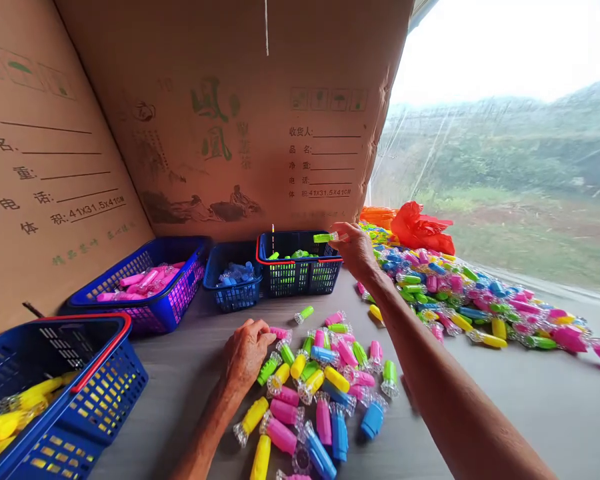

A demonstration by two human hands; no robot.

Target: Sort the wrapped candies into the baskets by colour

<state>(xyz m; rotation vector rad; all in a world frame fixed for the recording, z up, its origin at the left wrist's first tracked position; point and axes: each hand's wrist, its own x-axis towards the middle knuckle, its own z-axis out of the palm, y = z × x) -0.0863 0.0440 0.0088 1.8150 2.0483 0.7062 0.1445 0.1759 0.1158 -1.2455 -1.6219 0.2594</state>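
Note:
My right hand (355, 248) is closed on a small green toy flashlight (323, 238) with a clear faceted end. It holds this over the right side of a dark blue basket (300, 275) with red handles, where other green ones lie. My left hand (249, 350) rests low at the left edge of a loose pile, its fingers pinched on a pink toy flashlight (280, 333). Pink, yellow, blue and green pieces lie mixed in that pile, among them a yellow flashlight (253, 417) and a blue flashlight (372, 419).
A small basket (234, 297) holds blue pieces, a purple-blue basket (167, 313) pink ones, and the near-left basket (115, 380) yellow ones. Cardboard (260, 187) stands behind. At right, a large mixed heap (460, 293) with a red plastic bag (420, 227) lies by the window.

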